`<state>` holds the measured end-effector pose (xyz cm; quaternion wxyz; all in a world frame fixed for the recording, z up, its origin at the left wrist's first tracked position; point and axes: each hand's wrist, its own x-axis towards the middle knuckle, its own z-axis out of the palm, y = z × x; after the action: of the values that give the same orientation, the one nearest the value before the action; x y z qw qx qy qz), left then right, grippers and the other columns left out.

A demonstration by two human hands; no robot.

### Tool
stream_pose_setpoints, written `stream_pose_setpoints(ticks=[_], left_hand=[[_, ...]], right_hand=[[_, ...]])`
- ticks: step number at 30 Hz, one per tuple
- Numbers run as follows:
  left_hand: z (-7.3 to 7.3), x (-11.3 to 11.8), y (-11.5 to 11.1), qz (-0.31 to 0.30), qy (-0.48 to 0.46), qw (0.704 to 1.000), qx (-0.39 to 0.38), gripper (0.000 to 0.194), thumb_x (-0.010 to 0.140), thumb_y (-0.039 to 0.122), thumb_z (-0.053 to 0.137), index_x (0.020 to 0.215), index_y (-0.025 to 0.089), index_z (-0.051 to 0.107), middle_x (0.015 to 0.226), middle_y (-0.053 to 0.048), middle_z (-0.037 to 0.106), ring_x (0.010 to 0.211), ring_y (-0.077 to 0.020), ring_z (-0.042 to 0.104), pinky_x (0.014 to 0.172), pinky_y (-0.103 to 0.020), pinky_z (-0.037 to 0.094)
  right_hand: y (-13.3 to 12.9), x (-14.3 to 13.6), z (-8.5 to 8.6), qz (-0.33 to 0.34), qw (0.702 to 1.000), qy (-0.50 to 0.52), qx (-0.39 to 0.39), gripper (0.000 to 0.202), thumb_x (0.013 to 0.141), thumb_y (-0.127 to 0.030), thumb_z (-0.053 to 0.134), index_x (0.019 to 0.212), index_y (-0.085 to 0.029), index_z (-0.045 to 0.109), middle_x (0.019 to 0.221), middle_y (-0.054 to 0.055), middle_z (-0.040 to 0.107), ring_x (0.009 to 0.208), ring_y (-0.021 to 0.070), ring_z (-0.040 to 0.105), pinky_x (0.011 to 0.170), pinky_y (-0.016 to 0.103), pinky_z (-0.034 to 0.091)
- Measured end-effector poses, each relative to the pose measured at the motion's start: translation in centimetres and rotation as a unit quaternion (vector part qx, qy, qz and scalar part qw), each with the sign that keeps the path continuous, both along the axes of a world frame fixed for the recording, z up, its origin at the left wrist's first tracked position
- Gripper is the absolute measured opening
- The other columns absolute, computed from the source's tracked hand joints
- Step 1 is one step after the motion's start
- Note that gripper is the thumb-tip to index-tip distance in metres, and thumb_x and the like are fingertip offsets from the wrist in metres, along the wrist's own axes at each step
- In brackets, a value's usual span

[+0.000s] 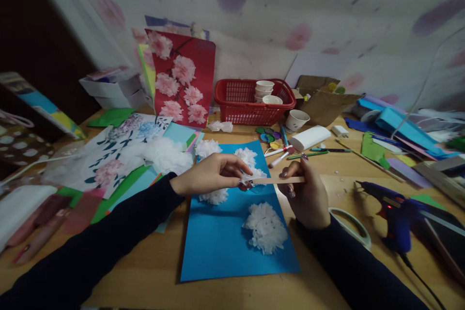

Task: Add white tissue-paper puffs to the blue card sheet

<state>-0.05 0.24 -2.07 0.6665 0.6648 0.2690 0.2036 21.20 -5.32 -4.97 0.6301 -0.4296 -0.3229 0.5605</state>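
My left hand [214, 173] is closed, its fingertips pinching a small white tissue-paper flower [258, 174] above the blue sheet. Between the bent fingers of my right hand [308, 193] is a flat wooden craft stick [279, 180], whose far end meets the tissue at my left fingertips. Beneath both hands lies the blue paper sheet [218, 259], bearing several white tissue flowers. The largest, a ruffled flower [265, 228], sits toward its lower right. Another flower [213, 196] is partly covered by my left hand.
A blue hot glue gun [394, 208] with a red light and a tape roll [350, 227] lie at right. Behind stand a red basket [250, 115] holding paper cups and a red card [203, 72] with pink flowers. Crumpled white tissue [167, 155] lies left.
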Motion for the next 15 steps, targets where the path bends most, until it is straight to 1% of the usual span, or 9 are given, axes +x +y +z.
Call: stream_pose_setpoints(ticks=[3,7,11,15], left_hand=[[0.30,-0.04,-0.15,-0.006,0.000,1.000,0.002,0.021,0.077,0.010,0.062,0.097,0.012,0.061,0.083,-0.006,0.072,0.079,-0.0146,0.069,0.078,-0.029,0.052],[0.62,-0.07,-0.25,-0.015,0.002,1.000,0.015,0.025,0.074,0.010,0.065,0.099,0.012,0.061,0.089,-0.008,0.072,0.084,-0.0165,0.069,0.078,-0.029,0.052],[0.33,0.02,-0.16,0.009,0.015,1.000,0.014,0.024,0.075,0.017,0.067,0.098,0.012,0.062,0.089,-0.008,0.072,0.085,-0.0177,0.069,0.080,-0.030,0.051],[-0.11,0.19,-0.13,0.023,0.027,0.999,-0.012,0.026,0.075,0.017,0.067,0.100,0.012,0.060,0.085,-0.007,0.073,0.085,-0.0189,0.069,0.082,-0.033,0.051]], right_hand=[[0.04,0.05,-0.01,-0.007,1.000,-0.001,-0.013,0.048,0.084,-0.051,0.047,0.049,-0.018,0.055,0.033,-0.003,0.038,0.031,0.0057,0.032,0.035,0.020,0.022],[0.09,-0.06,-0.01,-0.024,1.000,-0.007,-0.006,0.047,0.081,-0.051,0.051,0.049,-0.017,0.055,0.033,-0.003,0.038,0.030,0.0055,0.031,0.034,0.020,0.021],[0.15,-0.33,0.05,-0.042,0.999,-0.020,-0.002,0.047,0.080,-0.052,0.052,0.048,-0.017,0.055,0.032,-0.003,0.038,0.030,0.0049,0.029,0.034,0.019,0.020],[0.55,0.30,0.32,-0.040,0.999,-0.019,0.012,0.047,0.082,-0.051,0.050,0.048,-0.018,0.052,0.032,-0.005,0.035,0.028,0.0051,0.027,0.033,0.020,0.019]])
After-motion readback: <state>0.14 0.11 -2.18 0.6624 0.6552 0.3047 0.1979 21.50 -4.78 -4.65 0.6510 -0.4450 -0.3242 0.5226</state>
